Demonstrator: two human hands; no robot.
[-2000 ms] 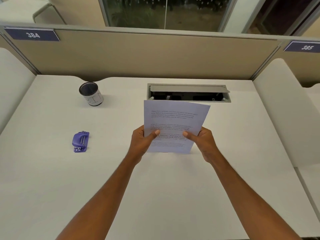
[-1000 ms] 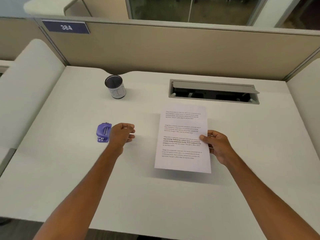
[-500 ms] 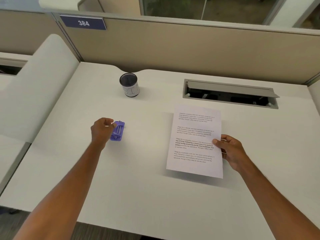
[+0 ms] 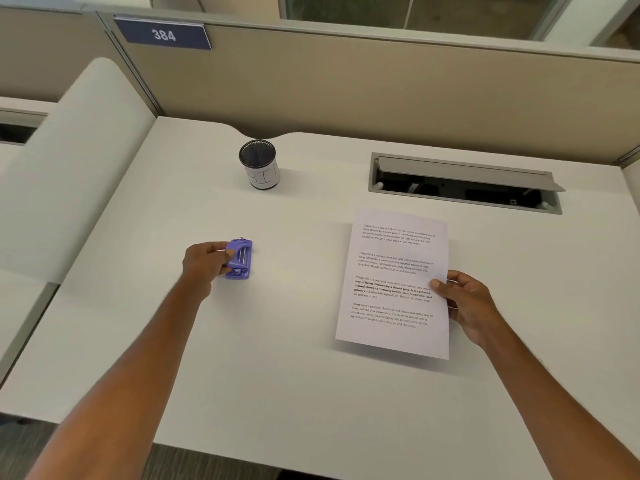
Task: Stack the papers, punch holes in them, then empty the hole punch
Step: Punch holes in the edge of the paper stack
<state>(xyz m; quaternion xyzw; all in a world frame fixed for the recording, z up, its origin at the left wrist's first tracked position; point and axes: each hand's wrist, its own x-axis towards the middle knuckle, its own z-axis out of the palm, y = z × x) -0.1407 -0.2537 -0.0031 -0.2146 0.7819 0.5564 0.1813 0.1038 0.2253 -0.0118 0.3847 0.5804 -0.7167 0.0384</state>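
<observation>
- Hole punch (image 4: 239,259): small, purple, on the white desk (image 4: 277,375) at left-centre of the frame. Left hand (image 4: 204,263) is curled around its left side, thumb on top, fingers at the near end. Whether it is lifted off the desk yet: cannot tell.
- Papers (image 4: 394,282): held as one stack at right-centre, pinched at the right edge by the right hand (image 4: 467,306), thumb on top. The near edge is raised off the desk, with a shadow beneath it; the far edge lies low near the cable tray (image 4: 464,183).
- Step in hand, as judged: pick up the punch and bring it to the stack.
- To do it well: grip the punch by its sides so the lever stays free; keep it level so nothing spills from its base; keep the sheets squared under the right thumb and feed one edge fully into the slot before pressing.
- Edges: the left desk edge and the white side panel (image 4: 86,168) sit near the left hand; the open cable tray is just beyond the far end of the papers.
- Open room: the bare desk between punch and papers is wide, and the near half of the desk is free.
- Mesh cup (image 4: 259,164), upper centre, stands well apart from both hands; a likely place for emptying later.
</observation>
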